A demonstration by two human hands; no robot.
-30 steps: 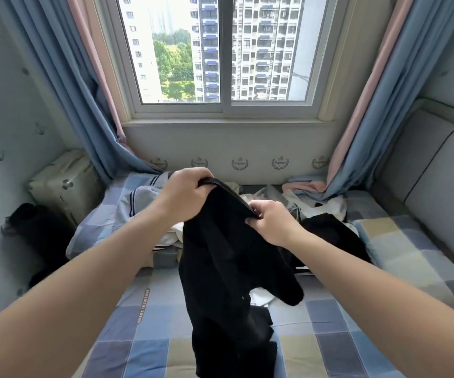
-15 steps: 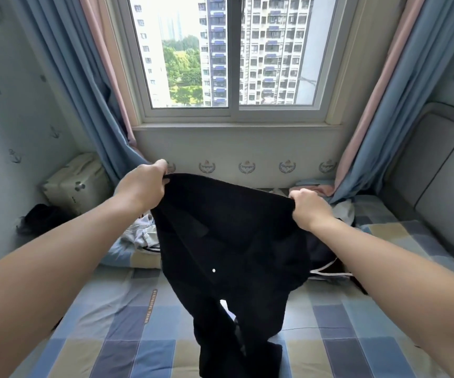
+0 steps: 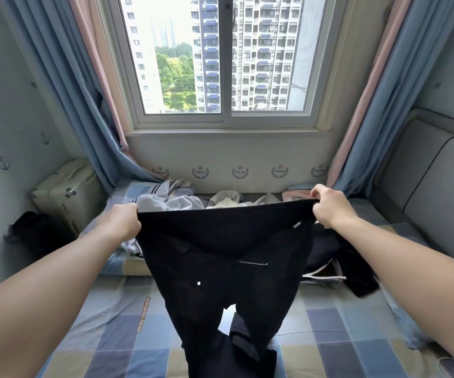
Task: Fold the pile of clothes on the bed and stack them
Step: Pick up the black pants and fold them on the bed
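A pair of black trousers (image 3: pixel 220 268) hangs stretched wide by its waistband above the bed (image 3: pixel 105 331), legs trailing down onto the checked sheet. My left hand (image 3: pixel 123 222) grips the waistband's left end and my right hand (image 3: pixel 328 208) pinches its right end. Behind the trousers lies the pile of clothes (image 3: pixel 176 200), white and grey pieces near the wall. Another dark garment (image 3: pixel 329 255) with white trim lies to the right, partly hidden by the trousers.
The window wall (image 3: pixel 234 159) with blue and pink curtains closes the far side. A padded grey headboard (image 3: pixel 425 181) runs along the right. A pale suitcase (image 3: pixel 64 192) and a dark bag (image 3: pixel 34 233) stand on the floor at the left.
My hands have moved far apart, spreading the trousers' waistband from bunched to taut and wide. The view has tilted slightly upward.
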